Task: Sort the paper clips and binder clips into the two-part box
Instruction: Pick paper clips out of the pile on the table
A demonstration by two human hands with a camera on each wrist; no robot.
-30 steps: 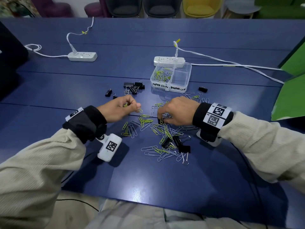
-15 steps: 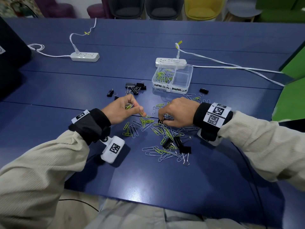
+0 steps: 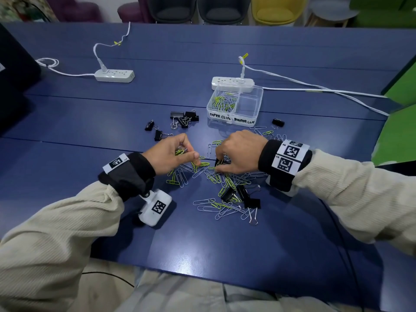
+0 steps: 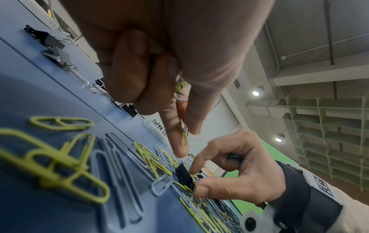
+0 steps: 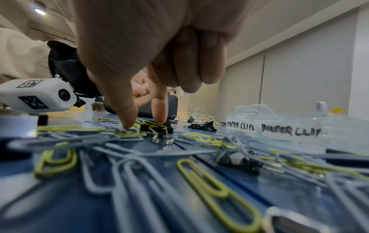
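An office or shared meeting room: a long blue table (image 3: 225,255) with white power strips (image 3: 114,75), mixed-colour shell chairs (image 3: 278,9) beyond (grey, yellow, purple), and wall shelving (image 4: 329,134) under spotlights.

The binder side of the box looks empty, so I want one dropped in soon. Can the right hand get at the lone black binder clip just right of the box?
Probably yes: the lone binder clip lies in the open on the table, just beyond the right hand, nothing between. But its fingers are already on another binder clip.

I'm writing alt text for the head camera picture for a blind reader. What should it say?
Two hands work over a scatter of paper clips and black binder clips on a blue table: the left hand pinches a few paper clips, the right hand reaches fingers-down into the pile. Behind sits a clear two-part box, paper clips in its left half.
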